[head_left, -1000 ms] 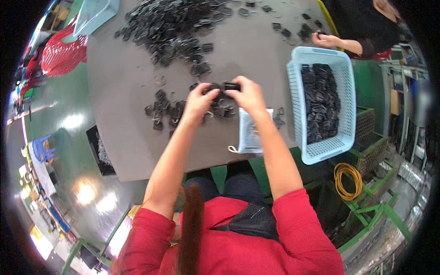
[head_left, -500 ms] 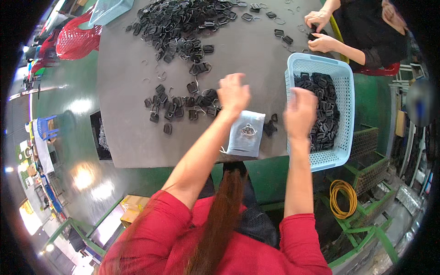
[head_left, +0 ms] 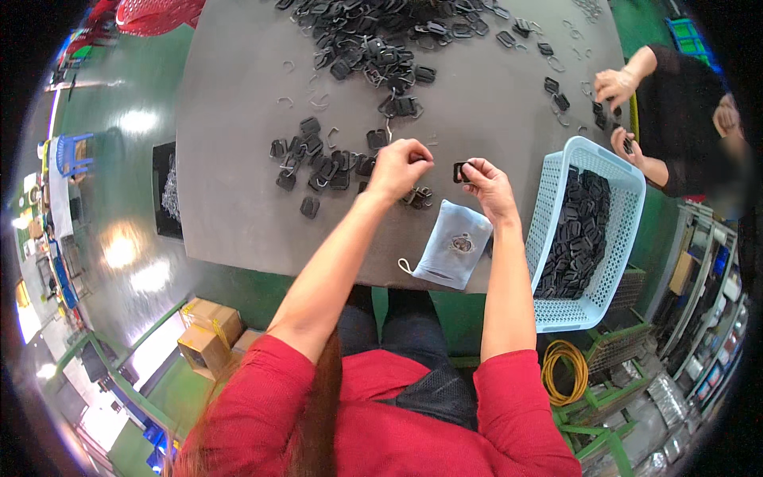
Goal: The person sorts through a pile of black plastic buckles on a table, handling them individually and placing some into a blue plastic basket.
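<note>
Black buckle (head_left: 458,172) sits in the grip of the right hand (head_left: 491,191), just beyond the far edge of the pale blue pouch (head_left: 439,256), above the surface (head_left: 238,183). That grip pinches its right side between thumb and fingers, so the open frame sticks out leftward, facing the left hand (head_left: 397,169). Its visible part runs longer away from the person than across, so it lies crosswise to the line joining the hands. The left hand hangs beyond the pouch and to its left, apart from the buckle, thumb and fingertips drawn together; whether they pinch anything small, I cannot tell. Loose black buckles (head_left: 340,176) lie farther left of the pouch; the blue basket (head_left: 542,213) stands to the pouch's right, nearer the right hand.
</note>
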A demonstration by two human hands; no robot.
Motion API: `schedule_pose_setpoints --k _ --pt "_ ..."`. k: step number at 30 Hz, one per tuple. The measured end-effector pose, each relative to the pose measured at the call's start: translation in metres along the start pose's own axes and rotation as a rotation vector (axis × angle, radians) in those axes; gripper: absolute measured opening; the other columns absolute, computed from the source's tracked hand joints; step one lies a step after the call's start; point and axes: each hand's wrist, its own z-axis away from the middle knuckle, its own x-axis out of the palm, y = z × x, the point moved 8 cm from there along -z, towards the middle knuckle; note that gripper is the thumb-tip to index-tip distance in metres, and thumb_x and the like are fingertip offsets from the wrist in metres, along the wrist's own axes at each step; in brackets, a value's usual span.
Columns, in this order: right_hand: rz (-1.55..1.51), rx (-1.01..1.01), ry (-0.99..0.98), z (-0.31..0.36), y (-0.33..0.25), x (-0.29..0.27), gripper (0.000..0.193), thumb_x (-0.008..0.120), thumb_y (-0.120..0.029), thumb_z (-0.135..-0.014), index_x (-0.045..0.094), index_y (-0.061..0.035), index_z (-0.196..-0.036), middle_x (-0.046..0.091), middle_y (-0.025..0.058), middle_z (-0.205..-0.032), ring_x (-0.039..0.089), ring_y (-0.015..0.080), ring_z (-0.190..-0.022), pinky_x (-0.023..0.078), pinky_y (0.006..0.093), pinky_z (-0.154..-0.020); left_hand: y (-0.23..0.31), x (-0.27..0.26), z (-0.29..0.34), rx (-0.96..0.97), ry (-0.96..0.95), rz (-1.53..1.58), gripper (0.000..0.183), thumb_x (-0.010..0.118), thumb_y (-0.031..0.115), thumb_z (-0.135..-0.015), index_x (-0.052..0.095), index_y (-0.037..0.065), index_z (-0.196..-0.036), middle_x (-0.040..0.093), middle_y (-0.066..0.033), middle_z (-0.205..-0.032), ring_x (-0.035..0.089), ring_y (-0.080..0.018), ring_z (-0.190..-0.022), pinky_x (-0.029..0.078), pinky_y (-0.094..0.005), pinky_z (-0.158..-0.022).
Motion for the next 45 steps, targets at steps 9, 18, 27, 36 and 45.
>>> schedule_pose_setpoints --k 9,18,27,36,45 --pt "1.012 -0.133 0.145 -0.059 -0.009 0.113 0.033 0.068 -0.037 -0.071 0.067 -0.0063 -0.082 0.066 0.0096 -0.077 0.063 0.0250 -0.073 0.048 0.0349 -0.067 -0.067 -0.092 -0.007 -0.315 0.208 0.000 0.022 0.064 0.029 -0.079 0.059 0.008 -0.084 0.061 -0.0046 -0.078 0.060 -0.0185 -0.078 0.047 -0.0333 -0.066" --pt "0.470 -0.105 0.490 -0.065 -0.055 0.033 0.032 0.068 -0.030 -0.074 0.062 -0.0032 -0.090 0.064 0.0060 -0.078 0.060 0.0171 -0.068 0.048 0.0331 -0.066 -0.054 -0.109 -0.027 -0.110 0.034 -0.014 0.021 0.068 0.023 -0.078 0.060 0.004 -0.081 0.056 0.0004 -0.072 0.050 -0.0109 -0.064 0.042 -0.0261 -0.059" --pt "1.445 -0.046 0.325 -0.059 -0.024 0.132 0.042 0.071 -0.041 -0.068 0.060 -0.0086 -0.092 0.065 0.0150 -0.094 0.061 0.0325 -0.092 0.047 0.0425 -0.078 -0.069 -0.132 -0.027 -0.119 0.344 -0.334 0.048 0.074 0.032 -0.070 0.052 0.005 -0.103 0.058 -0.0095 -0.071 0.058 -0.0197 -0.065 0.046 -0.0326 -0.061" --pt "1.078 -0.163 0.484 -0.034 -0.045 0.084 0.028 0.065 -0.028 -0.077 0.054 -0.0099 -0.096 0.062 0.0114 -0.097 0.058 0.0308 -0.094 0.046 0.0408 -0.077 -0.047 -0.114 -0.048 0.163 0.176 -0.595 0.029 0.061 0.029 -0.082 0.056 0.004 -0.095 0.061 -0.0103 -0.079 0.060 -0.0252 -0.074 0.046 -0.0353 -0.064" --pt "1.377 -0.130 0.194 -0.042 -0.028 0.109 0.036 0.073 -0.031 -0.069 0.059 -0.0073 -0.092 0.063 0.0134 -0.094 0.060 0.0289 -0.093 0.047 0.0398 -0.077 -0.050 -0.125 -0.003 -0.225 -0.072 0.852 0.010 0.056 0.014 -0.082 0.056 0.007 -0.090 0.056 -0.0026 -0.081 0.058 -0.0139 -0.076 0.051 -0.0284 -0.066"
